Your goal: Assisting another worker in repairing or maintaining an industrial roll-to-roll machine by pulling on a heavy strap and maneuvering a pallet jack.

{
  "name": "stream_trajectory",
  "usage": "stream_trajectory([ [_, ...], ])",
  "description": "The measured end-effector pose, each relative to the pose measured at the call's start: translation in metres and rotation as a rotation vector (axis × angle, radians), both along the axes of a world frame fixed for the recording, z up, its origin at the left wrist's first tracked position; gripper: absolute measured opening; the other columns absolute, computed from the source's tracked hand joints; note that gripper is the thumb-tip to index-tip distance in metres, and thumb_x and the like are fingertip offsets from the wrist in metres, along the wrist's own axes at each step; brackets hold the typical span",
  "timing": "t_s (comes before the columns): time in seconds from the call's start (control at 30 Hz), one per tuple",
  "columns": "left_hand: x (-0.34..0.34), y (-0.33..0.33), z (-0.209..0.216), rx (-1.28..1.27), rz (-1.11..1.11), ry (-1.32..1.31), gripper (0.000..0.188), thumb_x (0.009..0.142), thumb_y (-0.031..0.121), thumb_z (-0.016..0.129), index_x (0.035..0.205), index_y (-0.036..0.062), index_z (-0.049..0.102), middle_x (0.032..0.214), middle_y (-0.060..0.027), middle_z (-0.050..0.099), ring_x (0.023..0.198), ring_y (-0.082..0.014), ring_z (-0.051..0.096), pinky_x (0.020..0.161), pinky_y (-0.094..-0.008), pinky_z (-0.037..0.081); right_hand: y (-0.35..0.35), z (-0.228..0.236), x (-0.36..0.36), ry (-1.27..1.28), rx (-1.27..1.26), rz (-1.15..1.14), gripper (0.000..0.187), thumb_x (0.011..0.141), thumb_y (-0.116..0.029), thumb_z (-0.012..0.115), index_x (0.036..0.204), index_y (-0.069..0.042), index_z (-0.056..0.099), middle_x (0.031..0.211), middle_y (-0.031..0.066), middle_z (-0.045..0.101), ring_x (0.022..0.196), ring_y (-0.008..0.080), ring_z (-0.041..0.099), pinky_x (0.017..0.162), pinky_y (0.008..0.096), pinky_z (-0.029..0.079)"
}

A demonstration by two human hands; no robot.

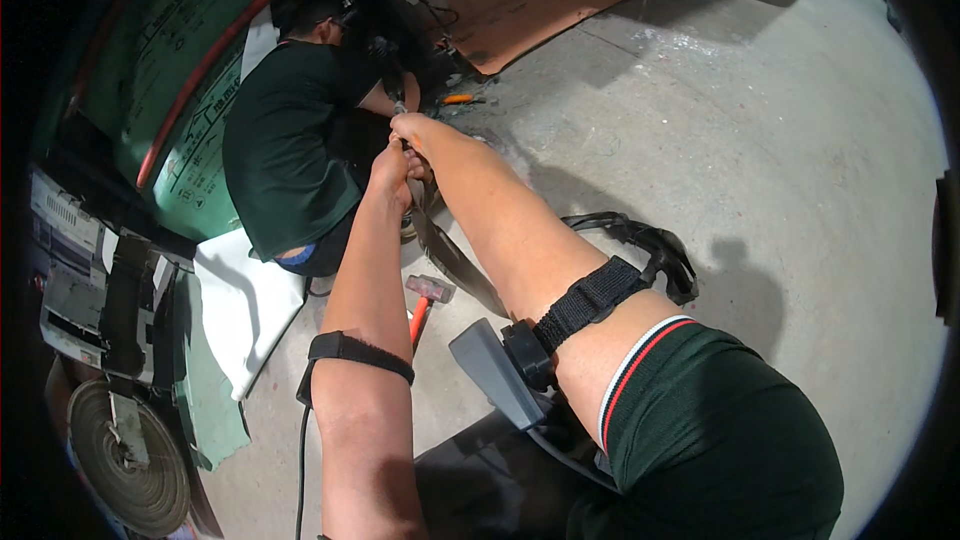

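Both my arms stretch forward to a flat grey strap (440,248), whose loose length hangs from my fists and curves down behind my right forearm. My left hand (394,176) is closed around it. Just beyond, nearly touching, my right hand (412,132) is also closed on the strap. Its far end runs toward a crouching person (295,140) in a dark green shirt, whose hands are close to a dark machine; what they hold is hard to make out. A hammer (428,290) with a red handle lies on the floor beyond my left forearm.
An orange-handled tool (460,98) lies near the machine, with a brown sheet (540,18) behind. Black looped gear (640,240) shows past my right forearm. At left are green printed sheets (180,70), a white sheet (250,300) and a coiled band (128,455).
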State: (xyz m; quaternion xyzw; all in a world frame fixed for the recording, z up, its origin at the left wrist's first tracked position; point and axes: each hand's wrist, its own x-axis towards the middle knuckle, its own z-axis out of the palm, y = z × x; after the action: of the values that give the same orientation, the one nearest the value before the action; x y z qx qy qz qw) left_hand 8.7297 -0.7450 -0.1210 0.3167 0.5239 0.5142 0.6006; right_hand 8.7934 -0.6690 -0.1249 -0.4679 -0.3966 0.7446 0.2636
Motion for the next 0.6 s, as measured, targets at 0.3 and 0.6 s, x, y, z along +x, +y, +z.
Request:
stream_trajectory([
  [0.3, 0.0051, -0.002, 0.0009, 0.004, -0.002, -0.008, 0.018, 0.095, 0.029, 0.031, 0.099, 0.0145, 0.041, 0.062, 0.004, 0.033, 0.044, -0.0042, 0.028, 0.039, -0.0189, 0.027, 0.0018, -0.0059, 0.0022, -0.004, -0.001, -0.012, 0.025, 0.086, -0.029, 0.037, 0.081, -0.009, 0.052, 0.065, 0.0091, 0.049, 0.052, 0.0198, 0.046, 0.049, 0.0382, 0.041],
  [0.6, -0.0006, -0.005, 0.0045, -0.007, -0.007, -0.046, 0.018, 0.095, 0.03, 0.031, 0.099, 0.016, 0.041, 0.062, 0.0043, 0.032, 0.044, -0.0045, 0.027, 0.039, -0.0192, 0.028, -0.0021, -0.0027, -0.0052, 0.001, -0.003, 0.004, 0.026, 0.086, -0.03, 0.038, 0.082, -0.009, 0.052, 0.067, 0.009, 0.049, 0.053, 0.0196, 0.046, 0.05, 0.0385, 0.04],
])
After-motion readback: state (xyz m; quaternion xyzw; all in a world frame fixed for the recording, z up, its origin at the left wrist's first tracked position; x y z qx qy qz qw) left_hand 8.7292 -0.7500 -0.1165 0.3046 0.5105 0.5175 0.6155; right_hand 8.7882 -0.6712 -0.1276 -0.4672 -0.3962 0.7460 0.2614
